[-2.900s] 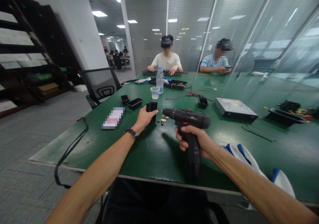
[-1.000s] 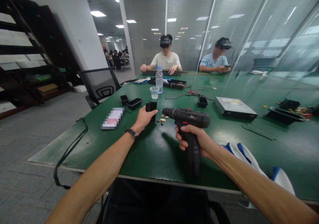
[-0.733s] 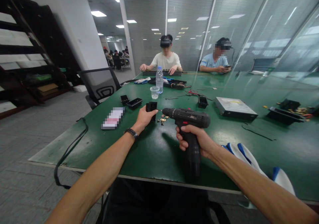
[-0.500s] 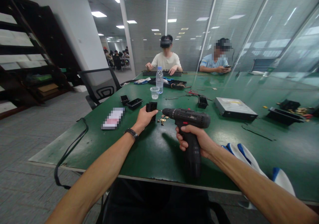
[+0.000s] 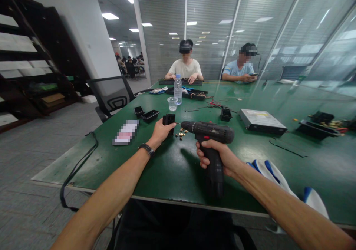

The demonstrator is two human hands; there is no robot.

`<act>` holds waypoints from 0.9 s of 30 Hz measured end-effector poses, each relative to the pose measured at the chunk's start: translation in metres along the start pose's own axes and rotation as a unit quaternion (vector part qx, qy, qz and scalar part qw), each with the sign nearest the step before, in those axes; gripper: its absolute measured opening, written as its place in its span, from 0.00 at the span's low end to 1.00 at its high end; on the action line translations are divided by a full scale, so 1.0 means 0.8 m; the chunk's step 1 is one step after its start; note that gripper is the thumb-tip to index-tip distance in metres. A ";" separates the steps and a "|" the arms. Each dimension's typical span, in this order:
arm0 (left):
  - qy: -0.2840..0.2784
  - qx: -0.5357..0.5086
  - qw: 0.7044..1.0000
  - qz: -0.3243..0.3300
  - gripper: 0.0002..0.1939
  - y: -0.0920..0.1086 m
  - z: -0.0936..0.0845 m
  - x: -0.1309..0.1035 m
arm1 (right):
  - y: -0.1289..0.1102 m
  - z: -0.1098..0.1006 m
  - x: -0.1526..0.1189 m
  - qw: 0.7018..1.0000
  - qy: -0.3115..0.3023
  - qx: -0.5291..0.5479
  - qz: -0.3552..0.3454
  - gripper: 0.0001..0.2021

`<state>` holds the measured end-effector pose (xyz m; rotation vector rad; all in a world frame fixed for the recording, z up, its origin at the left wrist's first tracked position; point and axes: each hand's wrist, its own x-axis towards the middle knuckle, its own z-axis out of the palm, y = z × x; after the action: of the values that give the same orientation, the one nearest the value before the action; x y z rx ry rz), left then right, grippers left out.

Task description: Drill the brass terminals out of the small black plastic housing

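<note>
Left hand (image 5: 160, 132), left of the drill (image 5: 208, 131), fingers pinching a black part (image 5: 169, 124); right hand (image 5: 215, 155) gripped the drill's handle.

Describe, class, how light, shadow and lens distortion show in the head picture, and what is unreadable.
Head view: ceiling lights reflect in the glass wall; pale sheen on the green table, a soft dark shadow left of the drill's grip. Head view: left-hand shelves lean, likely wide-lens distortion; the flat bright rectangle is pixelated, so unreadable.
</note>
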<state>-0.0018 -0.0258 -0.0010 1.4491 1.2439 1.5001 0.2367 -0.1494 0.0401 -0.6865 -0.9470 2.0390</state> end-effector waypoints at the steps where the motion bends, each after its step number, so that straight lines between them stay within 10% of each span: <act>1: 0.002 -0.003 1.000 0.000 0.19 0.001 0.000 0.000 | 0.000 0.000 0.000 1.000 0.000 0.000 0.000 0.07; 27: -0.001 -0.012 1.000 -0.011 0.19 0.002 0.001 0.000 | 0.001 0.000 0.001 1.000 -0.010 0.001 0.004 0.06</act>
<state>-0.0007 -0.0263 0.0003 1.4173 1.2335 1.4920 0.2365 -0.1490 0.0394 -0.6716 -0.9533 2.0572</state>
